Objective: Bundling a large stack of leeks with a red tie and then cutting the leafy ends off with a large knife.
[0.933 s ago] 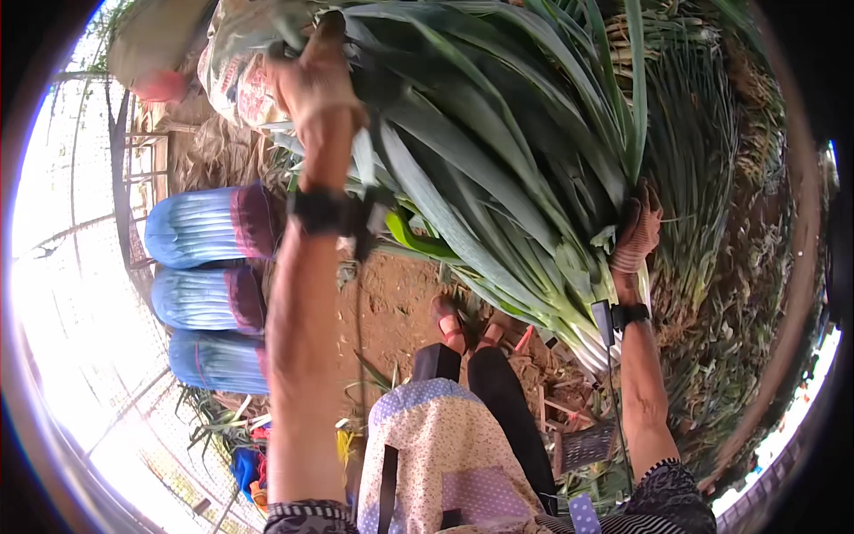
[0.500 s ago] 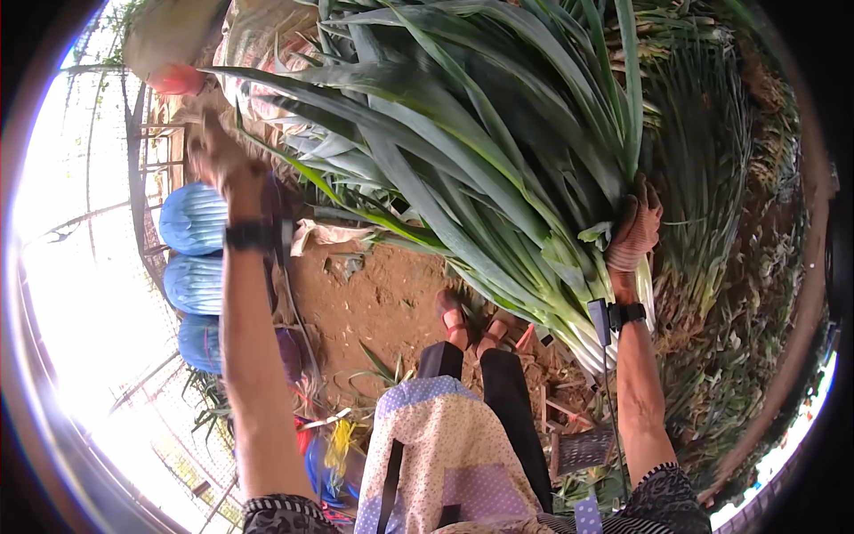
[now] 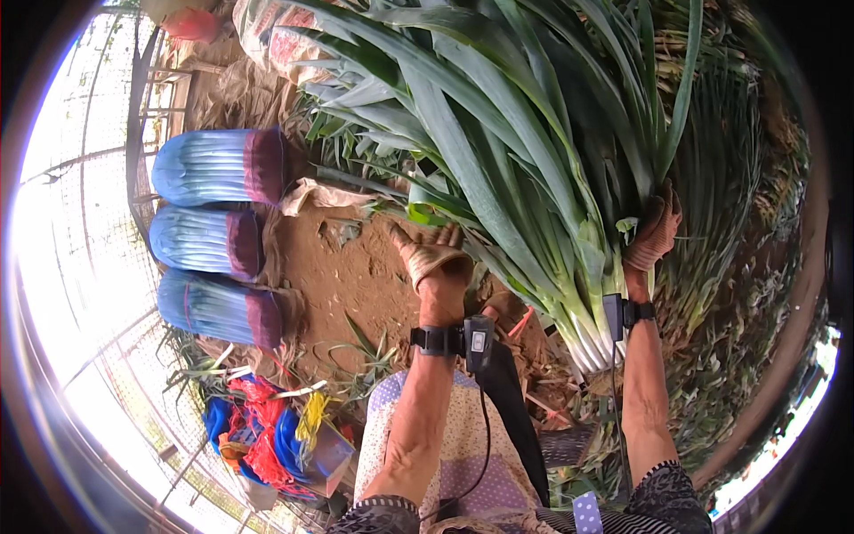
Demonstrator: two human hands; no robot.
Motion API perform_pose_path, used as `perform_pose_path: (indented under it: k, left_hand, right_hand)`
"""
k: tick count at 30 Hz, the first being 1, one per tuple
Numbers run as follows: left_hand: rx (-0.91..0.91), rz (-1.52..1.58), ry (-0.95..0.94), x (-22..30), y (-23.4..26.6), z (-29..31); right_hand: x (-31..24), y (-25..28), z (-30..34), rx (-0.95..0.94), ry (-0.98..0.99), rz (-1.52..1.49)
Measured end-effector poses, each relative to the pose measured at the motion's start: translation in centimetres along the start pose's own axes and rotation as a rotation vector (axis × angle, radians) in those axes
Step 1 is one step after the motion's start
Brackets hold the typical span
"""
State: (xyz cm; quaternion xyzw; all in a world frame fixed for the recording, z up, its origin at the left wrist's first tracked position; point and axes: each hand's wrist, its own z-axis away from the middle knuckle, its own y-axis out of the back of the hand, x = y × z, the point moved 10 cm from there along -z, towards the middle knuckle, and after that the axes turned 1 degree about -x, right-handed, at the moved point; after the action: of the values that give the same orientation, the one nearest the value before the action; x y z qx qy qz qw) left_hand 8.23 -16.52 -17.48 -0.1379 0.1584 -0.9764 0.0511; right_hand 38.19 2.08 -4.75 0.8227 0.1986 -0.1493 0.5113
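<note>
A big bundle of leeks (image 3: 534, 178) slants across the middle, its broad green leaves fanning to the far side and its white stalk ends pointing toward me. My right hand (image 3: 656, 230), in a ribbed work glove, is closed around the right side of the bundle just above the pale stalks. Its fingertips are partly hidden by leaves. My left hand (image 3: 436, 254), gloved too, has its thumb and fingers spread with nothing in them. It hovers over the soil beside the left edge of the leaves. Each wrist carries a black strap with a small device.
Three bundles in blue and maroon wrapping (image 3: 218, 167) lie in a column at the left. Below them is a heap of red, blue and yellow ties (image 3: 271, 432). More green stalks (image 3: 712, 169) cover the right side. Wire mesh (image 3: 84, 231) borders the left.
My left hand has come from the far left, near the wrapped bundles, rightward and nearer to the leeks. The right hand keeps its hold, and the leeks have shifted slightly right.
</note>
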Motion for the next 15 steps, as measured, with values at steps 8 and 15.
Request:
perform_pose_path:
  k: [8, 15]
  left_hand:
    - [-0.503, -0.451, -0.351, 0.3, -4.9, 0.6]
    - [-0.361, -0.424, -0.639, 3.7, -9.5, 2.4]
  right_hand:
    - [0.3, 0.1, 0.0, 0.013, 0.034, 0.031]
    - [0.0, 0.2, 0.0, 0.019, 0.039, -0.039]
